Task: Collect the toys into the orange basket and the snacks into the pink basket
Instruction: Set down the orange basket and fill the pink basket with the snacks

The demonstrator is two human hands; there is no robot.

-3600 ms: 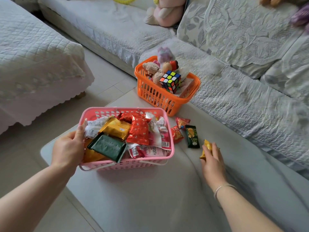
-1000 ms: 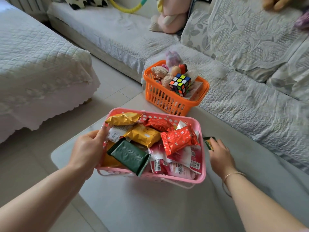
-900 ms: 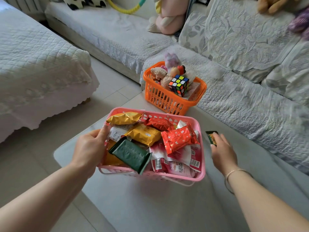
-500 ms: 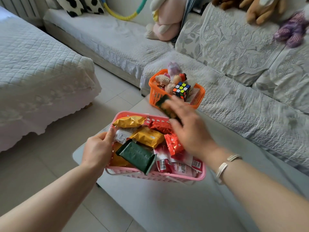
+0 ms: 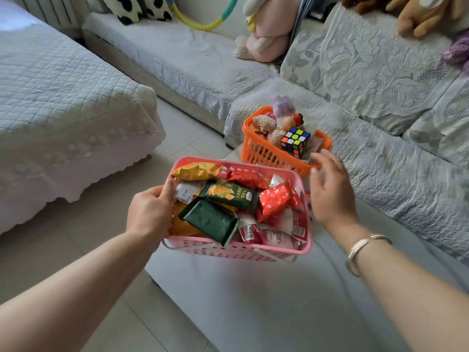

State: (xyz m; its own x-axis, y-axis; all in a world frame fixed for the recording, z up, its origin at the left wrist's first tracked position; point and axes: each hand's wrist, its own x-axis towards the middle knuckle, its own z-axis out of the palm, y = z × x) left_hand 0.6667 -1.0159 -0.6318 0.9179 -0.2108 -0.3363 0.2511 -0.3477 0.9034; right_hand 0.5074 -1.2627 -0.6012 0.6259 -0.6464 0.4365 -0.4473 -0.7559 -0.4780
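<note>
The pink basket is full of snack packets and sits at the near left corner of the grey table. My left hand grips its left rim. A green snack packet with a corn picture lies on top of the pile. My right hand hovers just right of the basket, fingers spread and holding nothing. Behind it stands the orange basket with small plush toys and a Rubik's cube.
A grey sofa runs along the table's far and right sides, with large plush toys on it. A quilted bed is at the left. Tiled floor lies between bed and table.
My right hand carried the green corn packet over the pink basket, released it on top of the snacks, and has drawn back to the right with nothing in it. My left hand keeps its grip.
</note>
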